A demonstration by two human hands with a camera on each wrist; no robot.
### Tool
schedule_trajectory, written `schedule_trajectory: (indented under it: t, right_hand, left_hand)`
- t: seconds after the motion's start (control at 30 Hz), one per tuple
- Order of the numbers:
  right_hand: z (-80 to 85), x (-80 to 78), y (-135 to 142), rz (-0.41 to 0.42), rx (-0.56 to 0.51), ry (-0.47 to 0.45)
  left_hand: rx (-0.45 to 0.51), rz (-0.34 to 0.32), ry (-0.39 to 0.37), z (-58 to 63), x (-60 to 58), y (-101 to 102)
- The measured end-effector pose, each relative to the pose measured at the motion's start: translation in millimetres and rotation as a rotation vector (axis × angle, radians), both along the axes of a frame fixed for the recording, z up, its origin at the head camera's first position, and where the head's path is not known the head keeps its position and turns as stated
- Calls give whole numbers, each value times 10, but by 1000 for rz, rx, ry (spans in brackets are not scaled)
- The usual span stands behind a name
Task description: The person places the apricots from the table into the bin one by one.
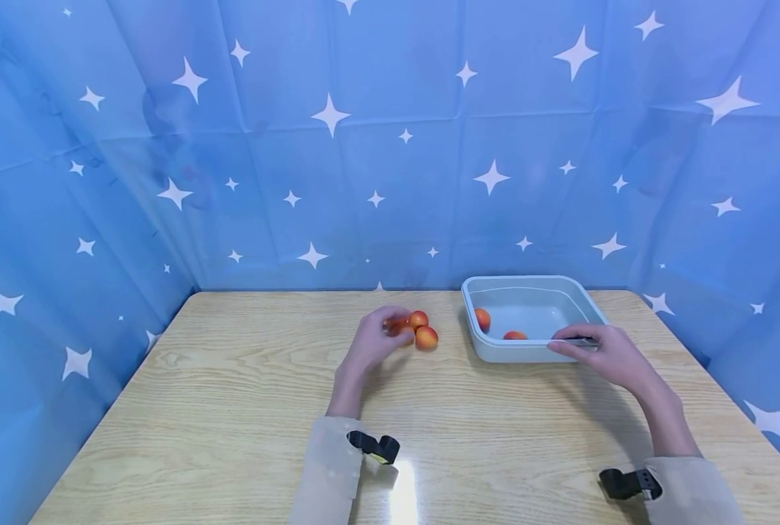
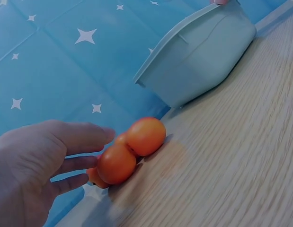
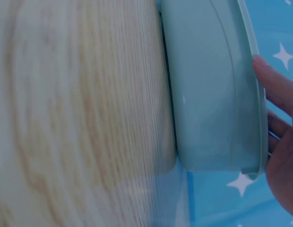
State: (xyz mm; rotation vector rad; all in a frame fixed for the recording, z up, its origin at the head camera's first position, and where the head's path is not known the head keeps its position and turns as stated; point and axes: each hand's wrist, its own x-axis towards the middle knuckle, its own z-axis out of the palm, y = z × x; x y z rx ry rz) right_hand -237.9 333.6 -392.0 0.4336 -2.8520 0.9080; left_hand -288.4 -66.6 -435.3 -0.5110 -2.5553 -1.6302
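Left hand (image 1: pixel 372 339) at the apricot-like fruit cluster (image 1: pixel 426 338), thumb and fingers apart around its left side; firm contact can't be told. Fruits bunched together near the wooden tabletop (image 1: pixel 232 379)'s back edge, by the star-print curtain (image 1: pixel 364 146). Gap of wood to the tub (image 1: pixel 528 353), wide room in front. Two fruits (image 1: pixel 482 319) inside. Right hand (image 1: pixel 603 350) pinches tub's near rim, probably steadying it.

Curtained booth: wood-grain table (image 1: pixel 232 408), starry blue cloth (image 1: pixel 390 65)
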Motion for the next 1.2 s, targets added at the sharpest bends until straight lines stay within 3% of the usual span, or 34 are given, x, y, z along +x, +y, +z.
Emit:
schedule_trajectory:
  t: [0.33, 0.57, 0.83, 1.2]
  right_hand:
    - [-6, 4, 9, 2, 3, 5]
    - [-2, 6, 10, 0, 4, 9]
    - [0, 11, 8, -3, 5, 13]
    - [-7, 5, 11, -1, 5, 12]
  left_hand:
    - [-73, -8, 10, -36, -10, -31]
    - [-66, -13, -31, -65, -7, -57]
    - [-120, 11, -62, -69, -4, -75]
    - [-11, 10, -104, -53, 21, -106]
